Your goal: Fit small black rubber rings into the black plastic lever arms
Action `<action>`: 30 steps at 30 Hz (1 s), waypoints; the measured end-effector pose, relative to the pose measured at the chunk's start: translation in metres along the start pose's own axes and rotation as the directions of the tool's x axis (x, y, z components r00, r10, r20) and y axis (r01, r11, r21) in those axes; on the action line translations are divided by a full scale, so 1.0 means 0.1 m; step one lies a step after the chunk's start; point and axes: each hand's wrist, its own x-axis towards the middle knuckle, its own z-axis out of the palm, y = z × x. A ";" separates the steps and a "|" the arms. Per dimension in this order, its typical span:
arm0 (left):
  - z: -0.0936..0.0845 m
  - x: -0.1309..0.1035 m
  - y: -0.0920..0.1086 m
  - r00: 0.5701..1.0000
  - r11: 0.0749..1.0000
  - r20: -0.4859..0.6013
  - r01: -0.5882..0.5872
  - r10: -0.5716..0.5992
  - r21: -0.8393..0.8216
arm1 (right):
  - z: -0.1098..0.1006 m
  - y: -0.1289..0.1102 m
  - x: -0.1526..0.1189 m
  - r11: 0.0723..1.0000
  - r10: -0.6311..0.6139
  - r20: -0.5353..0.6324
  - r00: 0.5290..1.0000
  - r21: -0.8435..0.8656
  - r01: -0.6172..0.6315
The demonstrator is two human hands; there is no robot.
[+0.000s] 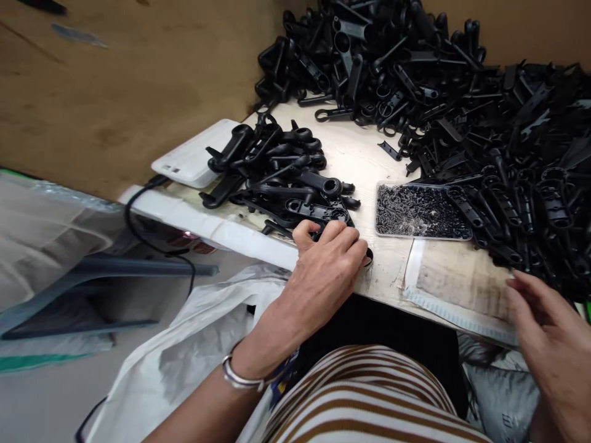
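My left hand [325,264] is closed, fingers curled over a black plastic part at the table's front edge. A rounded end of that part [369,257] shows beyond the fingers; the rest is hidden under the hand. Just behind the knuckles lies a heap of black plastic arm-shaped parts with ring ends [277,166]. My right hand [547,332] is at the right edge of the view, thumb and forefinger slightly apart, with nothing visible between them. Its fingertips are near a row of black housings [526,203] and a worn paper sheet [457,280].
A shallow clear tray [377,212] of small dark pieces, possibly screws, stands mid-table. Large piles of black parts [369,61] fill the back and right. A white box [194,151] with a black cable [132,215] sits left, by a cardboard wall [138,80]. White sheeting [184,363] hangs below.
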 end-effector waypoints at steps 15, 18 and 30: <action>-0.08 0.11 0.08 0.991 0.989 -0.093 -0.103 0.093 -0.104 | 0.27 -0.46 0.34 0.980 -0.111 0.209 0.972 0.186 0.072; -0.08 0.21 0.19 0.986 0.964 -0.102 -0.151 0.132 -0.220 | 0.32 -0.46 0.30 0.976 -0.069 0.246 0.967 0.217 0.014; 0.21 0.41 0.65 0.913 0.879 0.090 -0.352 0.398 -0.321 | 0.35 -0.49 0.67 0.992 -0.124 0.278 0.952 0.038 0.118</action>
